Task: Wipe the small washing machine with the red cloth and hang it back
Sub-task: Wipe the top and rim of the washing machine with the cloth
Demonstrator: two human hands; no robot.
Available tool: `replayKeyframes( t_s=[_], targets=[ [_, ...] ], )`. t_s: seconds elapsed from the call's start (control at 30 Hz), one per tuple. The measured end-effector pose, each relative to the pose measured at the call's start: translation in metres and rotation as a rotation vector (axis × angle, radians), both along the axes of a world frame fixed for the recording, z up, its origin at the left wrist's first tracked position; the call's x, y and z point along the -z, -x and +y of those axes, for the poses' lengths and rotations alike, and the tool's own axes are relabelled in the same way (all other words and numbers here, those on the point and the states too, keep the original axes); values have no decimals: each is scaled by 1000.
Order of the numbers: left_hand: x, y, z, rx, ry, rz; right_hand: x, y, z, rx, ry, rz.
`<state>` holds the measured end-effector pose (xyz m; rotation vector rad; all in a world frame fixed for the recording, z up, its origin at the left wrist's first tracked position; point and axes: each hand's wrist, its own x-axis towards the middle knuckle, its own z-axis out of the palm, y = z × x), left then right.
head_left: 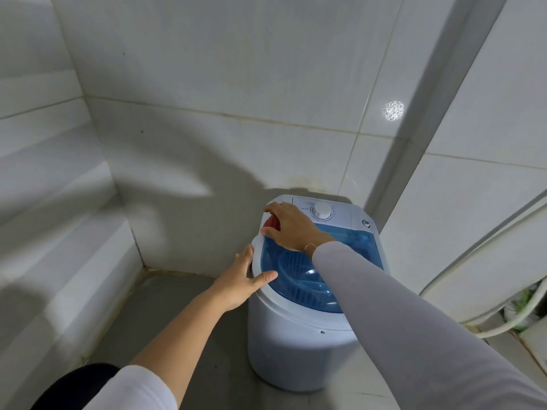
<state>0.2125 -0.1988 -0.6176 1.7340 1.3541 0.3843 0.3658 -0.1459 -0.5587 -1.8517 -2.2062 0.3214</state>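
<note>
Left hand (248, 280) — fingers spread wide, braced on the near-left rim of the small washing machine (305, 344), which stands on the floor. Right hand (291, 226) — presses the bunched red cloth (271, 223) onto the far-left rim beside the dial (322, 210).

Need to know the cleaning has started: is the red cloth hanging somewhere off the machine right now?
No, the red cloth is under the right hand on the washing machine's top left rim.
</note>
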Motion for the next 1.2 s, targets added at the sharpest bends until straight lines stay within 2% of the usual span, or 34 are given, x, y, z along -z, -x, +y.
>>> replayKeyframes(
  t_s=[0.17,0.53,0.77,1.2],
  targets=[
    [-5,-1,-2,3,-1,15,4,-1,-3,5,53,-114],
    [-1,-2,3,-22,17,10,2,-22,-8,-8,16,-264],
    [-2,-3,2,-38,22,31,-4,-43,-13,42,-3,-304],
    [-4,1,3,-35,68,37,-9,-102,-37,169,-2,-226]
  ],
)
